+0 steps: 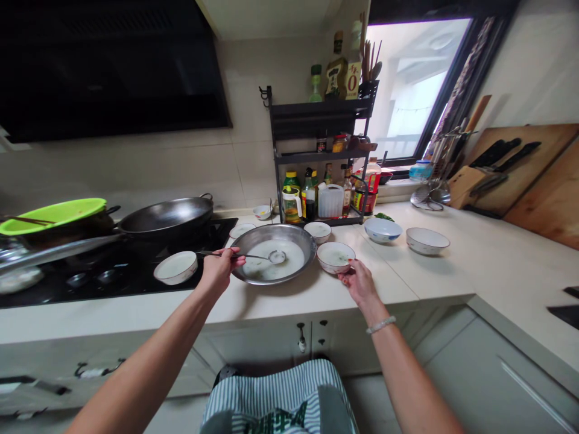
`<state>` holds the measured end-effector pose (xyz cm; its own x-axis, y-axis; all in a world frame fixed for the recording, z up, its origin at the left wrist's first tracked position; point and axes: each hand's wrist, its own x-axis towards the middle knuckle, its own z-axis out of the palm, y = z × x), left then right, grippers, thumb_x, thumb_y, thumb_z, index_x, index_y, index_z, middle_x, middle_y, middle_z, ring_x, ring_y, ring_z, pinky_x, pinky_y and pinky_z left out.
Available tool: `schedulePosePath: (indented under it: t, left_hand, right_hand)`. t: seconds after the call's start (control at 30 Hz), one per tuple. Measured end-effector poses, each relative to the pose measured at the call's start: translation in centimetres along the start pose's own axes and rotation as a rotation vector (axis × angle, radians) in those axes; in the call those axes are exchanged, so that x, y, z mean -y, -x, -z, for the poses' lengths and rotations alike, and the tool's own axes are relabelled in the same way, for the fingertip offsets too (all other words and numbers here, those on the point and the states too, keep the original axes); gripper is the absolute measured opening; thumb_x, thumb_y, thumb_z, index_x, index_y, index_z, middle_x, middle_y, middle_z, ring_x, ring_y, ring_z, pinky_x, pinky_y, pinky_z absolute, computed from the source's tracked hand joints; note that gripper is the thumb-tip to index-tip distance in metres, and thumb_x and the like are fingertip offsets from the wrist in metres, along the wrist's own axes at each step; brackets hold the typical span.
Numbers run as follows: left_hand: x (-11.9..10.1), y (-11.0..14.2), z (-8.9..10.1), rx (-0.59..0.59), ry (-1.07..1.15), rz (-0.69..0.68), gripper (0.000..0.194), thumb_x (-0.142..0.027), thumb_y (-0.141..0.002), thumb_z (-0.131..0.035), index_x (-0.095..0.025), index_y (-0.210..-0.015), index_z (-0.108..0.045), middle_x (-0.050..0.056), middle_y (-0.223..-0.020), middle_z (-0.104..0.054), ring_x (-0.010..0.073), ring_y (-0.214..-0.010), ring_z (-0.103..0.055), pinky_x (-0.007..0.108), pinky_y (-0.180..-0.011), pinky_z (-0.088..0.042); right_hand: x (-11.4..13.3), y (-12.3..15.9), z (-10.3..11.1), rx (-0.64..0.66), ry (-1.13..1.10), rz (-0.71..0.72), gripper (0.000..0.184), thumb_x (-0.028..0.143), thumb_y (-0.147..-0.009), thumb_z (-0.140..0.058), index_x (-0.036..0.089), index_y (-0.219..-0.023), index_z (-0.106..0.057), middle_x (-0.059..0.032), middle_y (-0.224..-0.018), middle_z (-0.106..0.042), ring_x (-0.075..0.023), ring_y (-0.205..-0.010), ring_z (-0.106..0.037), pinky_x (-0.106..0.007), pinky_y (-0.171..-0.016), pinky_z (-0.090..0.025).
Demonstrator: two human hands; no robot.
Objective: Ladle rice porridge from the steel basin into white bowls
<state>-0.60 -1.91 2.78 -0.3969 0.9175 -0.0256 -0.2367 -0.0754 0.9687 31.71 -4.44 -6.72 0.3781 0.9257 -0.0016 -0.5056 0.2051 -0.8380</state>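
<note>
My left hand (pixel 220 266) is closed around the handle of a ladle (pixel 277 257), whose bowl end is over the pale, milky soup (pixel 289 265) in a wide metal basin (pixel 311 250). With my right hand (pixel 359 282) I grip the right side of a white bowl (pixel 332 269) of pale soup with green bits. This bowl is just right of the basin, on or just above the counter; I cannot tell which. Behind the basin are two more filled bowls, one at the left (pixel 242 229) and one at the right (pixel 318 231). Another filled bowl (pixel 176 267) rests on the stove's edge.
A wok (pixel 166 218) and a green colander (pixel 54 217) sit on the black stove (pixel 136 265). A bottle rack (pixel 322 158) stands behind the basin. Rightward are a blue-white bowl (pixel 382 231), a white bowl (pixel 427 241), a knife block (pixel 470 184) and hanging utensils (pixel 434 187).
</note>
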Motion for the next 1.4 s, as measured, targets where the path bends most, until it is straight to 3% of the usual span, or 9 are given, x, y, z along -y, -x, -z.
schedulePosePath:
  t: [0.4, 0.73, 0.9, 1.1, 1.33, 1.4]
  left_hand:
    - [-0.5, 0.4, -1.3, 0.031, 0.046, 0.019, 0.010, -0.002, -0.072, -0.056, -0.009, -0.067, -0.062, 0.005, -0.062, -0.066, 0.0117, -0.048, -0.064, 0.022, -0.052, -0.057]
    - [-2.0, 2.4, -6.4, 0.150, 0.118, 0.041, 0.010, -0.003, -0.074, -0.056, -0.010, -0.070, -0.063, 0.003, -0.060, -0.065, 0.0107, -0.049, -0.064, 0.021, -0.053, -0.057]
    - [-1.6, 3.7, -9.1, 0.230, 0.092, -0.008, 0.014, -0.004, -0.077, -0.053, -0.010, -0.068, -0.062, 0.005, -0.063, -0.066, 0.0124, -0.051, -0.065, 0.026, -0.057, -0.058]
    - [0.8, 5.7, -10.9, 0.422, -0.054, -0.241, 0.013, -0.017, -0.084, -0.052, -0.015, -0.076, -0.063, 0.001, -0.055, -0.063, 0.0162, -0.049, -0.065, 0.027, -0.051, -0.055]
    - [2.3, 7.5, -9.0, 0.730, -0.392, -0.782, 0.020, -0.031, -0.090, -0.052, -0.018, -0.089, -0.067, 0.003, -0.066, -0.069, 0.0139, -0.056, -0.066, 0.026, -0.062, -0.054]
    - [2.2, 7.6, -8.6, 0.738, -0.376, -0.812, 0.021, -0.032, -0.090, -0.053, -0.017, -0.089, -0.068, 0.004, -0.067, -0.069, 0.0136, -0.056, -0.066, 0.026, -0.063, -0.054]
  right_hand:
    - [-0.2, -0.2, 0.2, 0.009, -0.012, -0.002, 0.030, 0.034, -0.059, -0.075, 0.021, -0.079, -0.056, 0.0010, -0.059, -0.060, -0.0122, -0.042, -0.051, -0.020, -0.033, -0.030]
    - [-0.1, -0.1, -0.1, -0.010, -0.030, 0.000, 0.029, 0.033, -0.058, -0.074, 0.022, -0.075, -0.055, 0.0013, -0.058, -0.059, -0.0114, -0.042, -0.050, -0.020, -0.034, -0.030]
    - [0.0, 0.1, -0.2, -0.005, -0.033, -0.009, 0.028, 0.032, -0.057, -0.074, 0.021, -0.076, -0.056, 0.0004, -0.059, -0.060, -0.0112, -0.042, -0.051, -0.020, -0.034, -0.030]
    - [-0.1, 0.0, -0.1, 0.010, -0.021, 0.002, 0.027, 0.034, -0.059, -0.073, 0.021, -0.076, -0.056, 0.0008, -0.056, -0.061, -0.0115, -0.041, -0.051, -0.020, -0.035, -0.031]
    - [-0.4, -0.2, 0.3, 0.011, -0.001, 0.001, 0.030, 0.037, -0.060, -0.076, 0.022, -0.075, -0.055, 0.0017, -0.054, -0.059, -0.0116, -0.041, -0.051, -0.020, -0.035, -0.032]
    - [-0.3, -0.2, 0.3, 0.011, -0.001, -0.004, 0.030, 0.038, -0.060, -0.076, 0.022, -0.076, -0.055, 0.0014, -0.054, -0.059, -0.0120, -0.041, -0.051, -0.020, -0.035, -0.032]
